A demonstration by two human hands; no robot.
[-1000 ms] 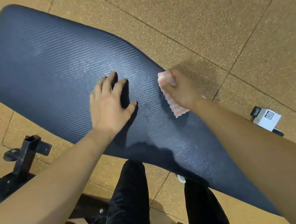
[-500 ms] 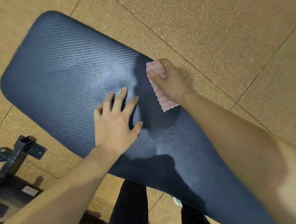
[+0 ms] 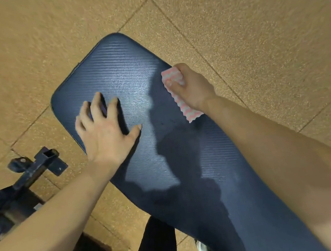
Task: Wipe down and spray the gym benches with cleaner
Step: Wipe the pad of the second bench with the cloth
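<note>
Pink cloth [image 3: 179, 95] pinched in your right hand [image 3: 192, 88] rides the bench pad [image 3: 165, 157] edge and may slip off; left hand [image 3: 105, 132] spread flat on the pad.

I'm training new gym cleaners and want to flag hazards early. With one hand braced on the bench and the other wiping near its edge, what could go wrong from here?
1. The right hand holds the cloth right at the bench pad edge; a stroke could slide off the side.
2. The pad shows a wet-looking sheen beside the left hand, which lies flat on it; if that hand bears weight, it might slip.
3. The black metal frame juts out by the left forearm and could be knocked.
</note>
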